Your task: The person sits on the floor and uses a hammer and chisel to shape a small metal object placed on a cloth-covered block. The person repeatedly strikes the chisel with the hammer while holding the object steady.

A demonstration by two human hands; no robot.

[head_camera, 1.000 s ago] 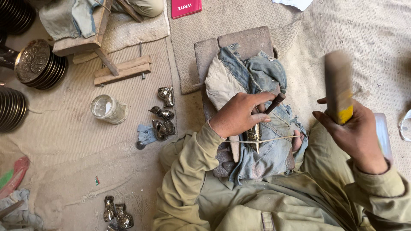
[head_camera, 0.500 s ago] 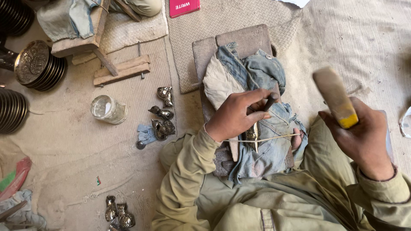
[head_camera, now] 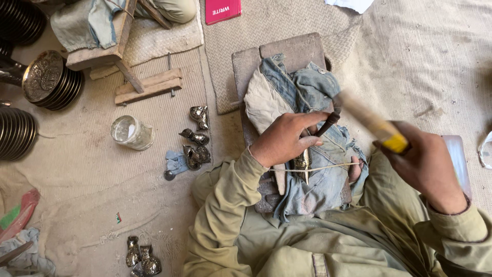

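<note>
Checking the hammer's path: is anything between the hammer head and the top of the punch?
Nothing visible. The hammer in the right hand meets the top of the punch, held by the left hand.

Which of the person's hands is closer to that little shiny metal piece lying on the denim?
Left. The left hand rests right over the metal piece, touching it and gripping a dark punch. The right hand is off to the side, apart from it, holding a hammer.

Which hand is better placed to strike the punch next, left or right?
Right. The right hand grips the hammer, angled toward the punch; the left hand is busy steadying it.
</note>
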